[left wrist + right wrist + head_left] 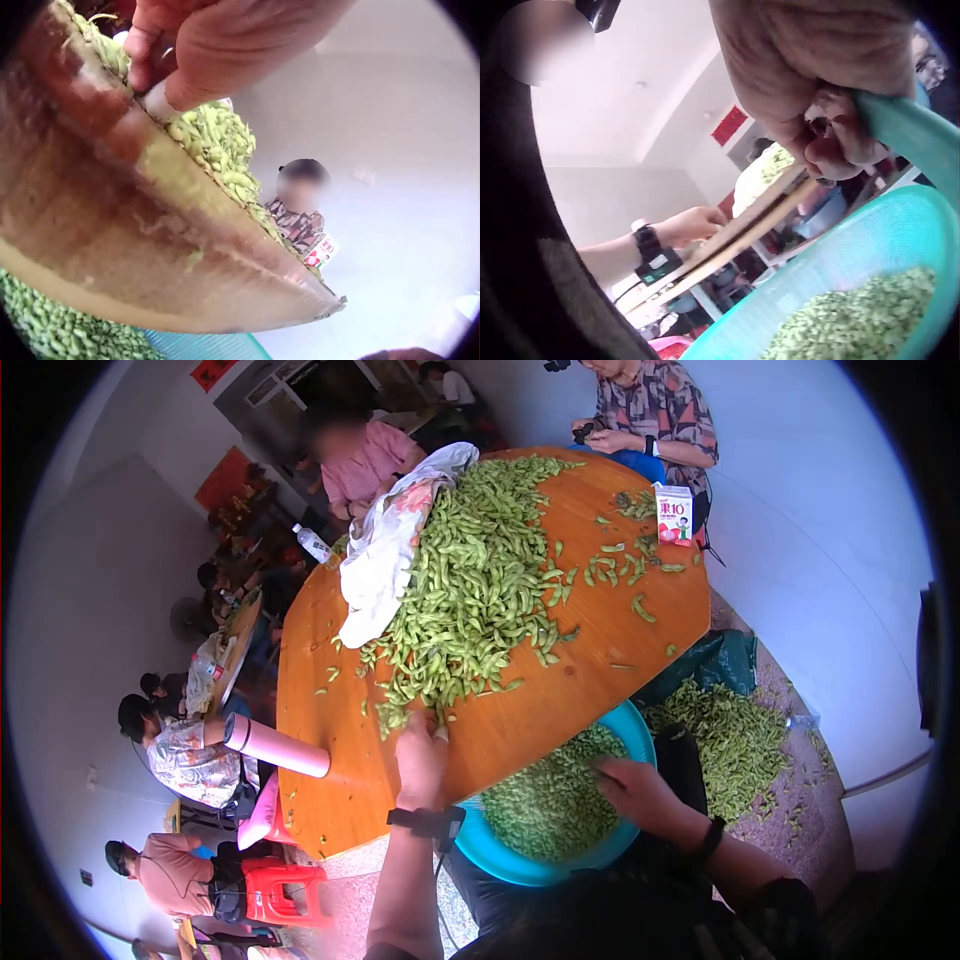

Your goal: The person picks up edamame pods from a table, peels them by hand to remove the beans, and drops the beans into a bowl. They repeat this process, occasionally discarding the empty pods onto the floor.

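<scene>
A heap of green soybean pods [470, 580] covers the middle of the wooden table [560, 700]. My left hand [420, 760] lies at the near table edge, fingertips among the closest pods; in the left wrist view its thumb [160, 101] and forefinger are close together, and I cannot tell whether a pod is between them. Over the right side of a turquoise mesh basket [640, 738], my right hand [648, 795] hovers with fingers curled; nothing shows in its grasp. Shelled green beans [550, 800] fill much of this basket, which sits at my lap below the table edge.
A white cloth sack [385, 550] lies beside the heap. A pink tumbler [280, 748] stands at the left edge, a juice carton [674, 515] at the far right. More pods [725, 745] are piled on the floor at right. People sit across the table and at left.
</scene>
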### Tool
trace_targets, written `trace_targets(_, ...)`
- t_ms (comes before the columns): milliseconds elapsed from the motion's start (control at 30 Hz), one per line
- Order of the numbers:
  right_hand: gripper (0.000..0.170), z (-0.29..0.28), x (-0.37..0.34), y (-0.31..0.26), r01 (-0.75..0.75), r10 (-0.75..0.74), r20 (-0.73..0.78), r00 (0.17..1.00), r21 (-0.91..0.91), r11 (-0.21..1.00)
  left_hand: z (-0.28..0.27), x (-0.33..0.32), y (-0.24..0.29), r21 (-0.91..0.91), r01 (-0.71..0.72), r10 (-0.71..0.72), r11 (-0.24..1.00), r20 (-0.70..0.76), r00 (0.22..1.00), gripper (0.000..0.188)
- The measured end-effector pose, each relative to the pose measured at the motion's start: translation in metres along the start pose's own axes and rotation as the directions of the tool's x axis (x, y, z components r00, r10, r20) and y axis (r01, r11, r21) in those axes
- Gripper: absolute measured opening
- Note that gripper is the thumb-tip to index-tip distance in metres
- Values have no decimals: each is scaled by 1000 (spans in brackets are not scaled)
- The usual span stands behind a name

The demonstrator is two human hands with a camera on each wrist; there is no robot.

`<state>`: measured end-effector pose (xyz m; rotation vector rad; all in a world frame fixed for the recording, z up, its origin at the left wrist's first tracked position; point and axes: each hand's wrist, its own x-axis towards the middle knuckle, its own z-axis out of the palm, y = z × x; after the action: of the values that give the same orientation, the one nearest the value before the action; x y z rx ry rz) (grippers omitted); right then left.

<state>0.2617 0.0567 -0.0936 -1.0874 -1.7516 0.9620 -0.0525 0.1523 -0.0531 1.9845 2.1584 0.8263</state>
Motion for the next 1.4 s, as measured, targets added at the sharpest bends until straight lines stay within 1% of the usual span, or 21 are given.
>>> trace_targets(33, 25, 8, 11, -7, 35, -36, 19, 999, 25, 999, -3, -3, 2, -1, -2, 2, 1000, 0, 1000, 20)
trace_targets(100, 24, 20, 27, -22, 63, -64, 24, 998, 43, 997, -10, -13, 8, -175, 4, 4, 985, 49, 999, 19)
trace_targets(133, 21, 24, 30, -30, 64, -64, 2, 998, 133, 989, -11, -22, 13, -181, -1, 12, 984, 62, 998, 19)
trace_targets(200, 19, 33, 37, -39, 46, -38, -38, 999, 217, 975, -9, -46, 30, -633, 179, 18, 753, 292, 956, 20)
trace_targets(233, 16, 38, 45, -39, -40, 25, 58, 998, 281, 959, -12, -57, 39, -634, 185, 31, 751, 314, 949, 20)
trace_targets(267, 15, 42, 47, -40, -129, 79, 157, 984, 337, 933, -16, -68, 49, -711, 228, 72, 665, 365, 928, 21)
trace_targets(300, 16, 43, 45, -44, -255, 162, 220, 962, 505, 825, -16, -76, 55, -776, 274, 115, 568, 404, 907, 23)
trace_targets(400, 18, 41, 37, -49, -364, 217, 315, 924, 554, 748, -6, -94, 58, -802, 257, 87, 540, 357, 930, 24)
trace_targets(467, 19, 40, 31, -51, -357, 220, 305, 926, 528, 770, -2, -104, 58, -800, 236, 87, 552, 337, 937, 24)
trace_targets(533, 19, 39, 24, -53, -347, 224, 289, 931, 504, 791, 0, -110, 61, -740, 105, 146, 664, 266, 953, 23)
trace_targets(600, 17, 38, 18, -54, -341, 244, 265, 933, 427, 837, 4, -116, 59, -710, 73, 158, 700, 254, 954, 25)
trace_targets(667, 16, 41, 13, -52, -311, 238, 219, 946, 410, 858, 5, -122, 63, -470, -275, 351, 839, 79, 933, 28)
trace_targets(700, 15, 43, 10, -52, -279, 227, 174, 958, 396, 875, 3, -123, 68, -406, -367, 413, 837, 27, 911, 31)
trace_targets(900, 13, 53, 0, -42, -218, 197, 104, 975, 262, 940, 9, -137, 75, -222, -351, 365, 910, 23, 931, 32)
trace_targets(1000, 14, 60, -3, -43, -95, 110, -34, 993, 297, 950, 12, -141, 76, -236, -318, 335, 918, 33, 942, 28)
trace_targets(1133, 20, 61, -7, -36, -129, 136, -13, 991, 227, 965, 14, -142, 74, -299, -314, 339, 901, 37, 940, 27)
trace_targets(1233, 20, 56, -7, -46, -147, 158, -8, 987, 318, 936, 17, -142, 67, -386, -285, 329, 877, 51, 943, 27)
trace_targets(1300, 13, 52, -7, -47, -383, 376, 95, 922, 380, 842, 19, -140, 60, -681, -14, 241, 732, 240, 941, 22)
trace_targets(1333, 13, 51, -7, -46, -385, 378, 95, 921, 380, 841, 19, -139, 59, -681, -12, 240, 732, 242, 940, 22)
trace_targets(1367, 13, 51, -7, -44, -343, 341, 80, 937, 402, 849, 18, -137, 59, -830, 232, 173, 507, 362, 916, 21)
trace_targets(1400, 13, 51, -7, -43, -300, 301, 65, 951, 423, 855, 18, -135, 60, -866, 450, 144, 219, 485, 863, 20)
